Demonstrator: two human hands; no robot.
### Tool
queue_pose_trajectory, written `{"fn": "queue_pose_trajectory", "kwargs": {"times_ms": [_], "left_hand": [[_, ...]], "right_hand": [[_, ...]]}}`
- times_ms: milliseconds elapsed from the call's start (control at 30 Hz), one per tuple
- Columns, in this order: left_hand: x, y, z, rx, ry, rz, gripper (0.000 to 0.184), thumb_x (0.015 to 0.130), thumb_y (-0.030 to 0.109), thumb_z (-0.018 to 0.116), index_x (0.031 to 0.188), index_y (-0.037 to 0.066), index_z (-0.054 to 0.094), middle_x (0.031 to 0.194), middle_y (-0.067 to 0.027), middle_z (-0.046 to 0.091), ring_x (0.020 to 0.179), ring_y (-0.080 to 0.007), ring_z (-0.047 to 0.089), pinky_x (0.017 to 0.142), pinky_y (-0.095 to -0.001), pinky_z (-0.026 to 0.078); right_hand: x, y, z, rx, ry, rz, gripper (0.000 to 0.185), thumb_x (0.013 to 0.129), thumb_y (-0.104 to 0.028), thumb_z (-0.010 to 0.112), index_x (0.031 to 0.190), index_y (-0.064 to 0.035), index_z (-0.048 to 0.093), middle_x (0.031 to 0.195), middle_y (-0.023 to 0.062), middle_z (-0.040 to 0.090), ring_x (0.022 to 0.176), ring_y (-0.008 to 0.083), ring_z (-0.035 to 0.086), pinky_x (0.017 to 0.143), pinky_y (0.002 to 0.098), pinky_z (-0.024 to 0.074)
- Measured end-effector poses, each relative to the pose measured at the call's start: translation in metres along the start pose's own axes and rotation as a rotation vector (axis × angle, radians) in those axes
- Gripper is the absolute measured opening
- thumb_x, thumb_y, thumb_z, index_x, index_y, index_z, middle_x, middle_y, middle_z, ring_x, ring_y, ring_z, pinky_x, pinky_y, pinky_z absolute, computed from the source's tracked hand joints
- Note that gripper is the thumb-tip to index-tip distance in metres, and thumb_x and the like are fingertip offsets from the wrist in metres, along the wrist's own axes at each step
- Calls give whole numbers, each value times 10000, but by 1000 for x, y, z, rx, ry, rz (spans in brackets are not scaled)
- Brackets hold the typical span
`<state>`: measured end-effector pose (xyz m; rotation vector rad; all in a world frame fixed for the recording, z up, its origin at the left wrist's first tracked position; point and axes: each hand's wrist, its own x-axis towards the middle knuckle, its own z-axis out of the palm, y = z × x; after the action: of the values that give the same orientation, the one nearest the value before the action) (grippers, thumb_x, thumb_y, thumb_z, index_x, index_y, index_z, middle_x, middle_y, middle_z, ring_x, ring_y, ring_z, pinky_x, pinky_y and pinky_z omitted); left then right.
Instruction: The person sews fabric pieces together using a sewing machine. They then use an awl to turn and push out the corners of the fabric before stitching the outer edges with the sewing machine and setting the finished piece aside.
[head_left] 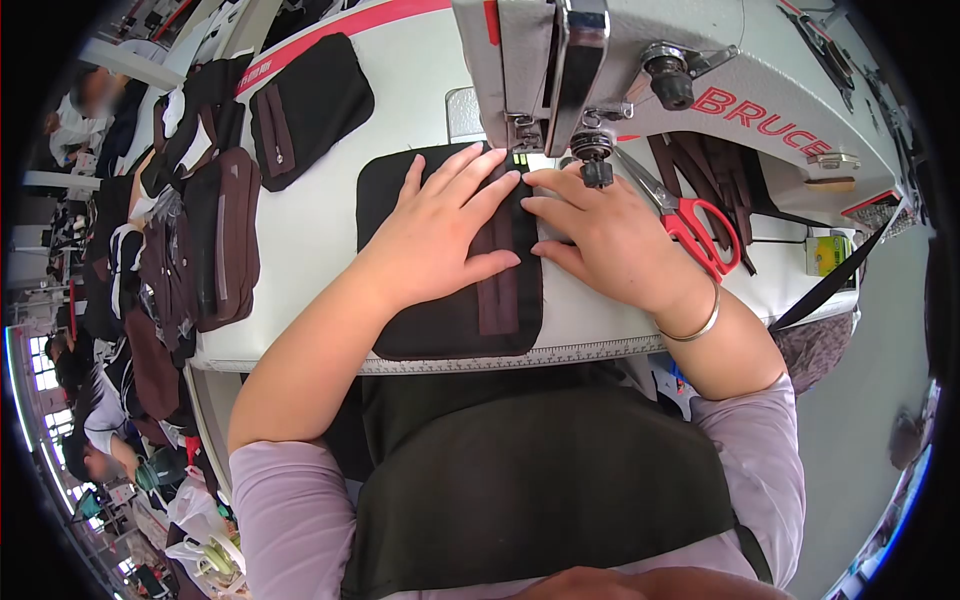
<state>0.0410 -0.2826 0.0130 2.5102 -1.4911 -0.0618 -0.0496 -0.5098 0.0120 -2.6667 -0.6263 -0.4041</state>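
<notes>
A black fabric panel (420, 325) with a maroon strip (497, 305) lies flat on the white sewing table (300, 290). My left hand (440, 225) rests on the panel with fingers spread, its fingertips near the needle area. At the panel's right edge, my right hand (610, 230) touches the cloth with fingers apart, partly behind a knob of the sewing machine (780, 110). The machine's head stands over the panel's far edge, and the needle itself is hard to make out. Red-handled scissors (705, 235) lie just beyond my right hand.
A second black piece with a zipper (310, 110) lies at the back left. Stacked maroon and black pieces (235, 240) cover the table's left end. Maroon strips (715, 180) lie under the machine arm, near a green-yellow box (828, 255). Other people are at the far left.
</notes>
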Motion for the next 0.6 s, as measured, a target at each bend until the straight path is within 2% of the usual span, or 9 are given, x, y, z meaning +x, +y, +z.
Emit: {"fn": "queue_pose_trajectory", "kwargs": {"times_ms": [233, 300, 433, 467, 567, 600], "left_hand": [[-18, 18, -2, 56, 11, 9, 772, 866, 477, 726, 1489, 106, 461, 1614, -126, 327, 1507, -317, 287, 1161, -670, 248], [-33, 32, -4, -10, -54, -4, 778, 856, 460, 737, 1488, 97, 464, 1614, -146, 322, 1508, -332, 280, 1159, -658, 253], [-64, 59, -4, -168, -101, -18, 758, 828, 331, 788, 1474, 89, 473, 1604, -156, 333, 1498, -347, 295, 1169, -610, 277], [-69, 64, -5, -164, -74, -11, 694, 829, 255, 787, 1439, 80, 507, 1581, -149, 377, 1476, -343, 343, 1165, -566, 319], [-84, 63, 4, -204, -14, 51, 621, 826, 194, 777, 1389, 64, 548, 1536, -138, 443, 1440, -335, 406, 1150, -533, 362], [-85, 65, 5, -211, 43, 54, 524, 820, 132, 765, 1312, 47, 605, 1474, -125, 516, 1385, -325, 481, 1108, -501, 427]], "right_hand": [[-3, -2, -5, 38, -26, -15, 386, 777, -164, 806, 1136, -81, 691, 1300, 63, 649, 1152, 273, 616, 899, 385, 495], [-3, -2, -7, 51, -28, -33, 381, 770, -153, 806, 1127, -78, 695, 1299, 67, 649, 1151, 275, 617, 907, 390, 497], [-5, -1, -3, 123, 4, -89, 365, 746, -109, 798, 1095, -66, 703, 1249, 70, 663, 1128, 281, 618, 930, 401, 507], [-5, -1, -2, 135, -4, -81, 365, 746, -109, 798, 1095, -66, 703, 1249, 70, 663, 1128, 281, 618, 930, 401, 507], [-4, -1, -5, 169, -19, -137, 329, 734, -80, 787, 1053, -59, 713, 1170, 69, 670, 1095, 285, 621, 933, 399, 516], [-4, -1, -6, 193, -36, -181, 309, 729, -74, 786, 1030, -56, 717, 1138, 69, 666, 1079, 286, 621, 923, 395, 519]]}}
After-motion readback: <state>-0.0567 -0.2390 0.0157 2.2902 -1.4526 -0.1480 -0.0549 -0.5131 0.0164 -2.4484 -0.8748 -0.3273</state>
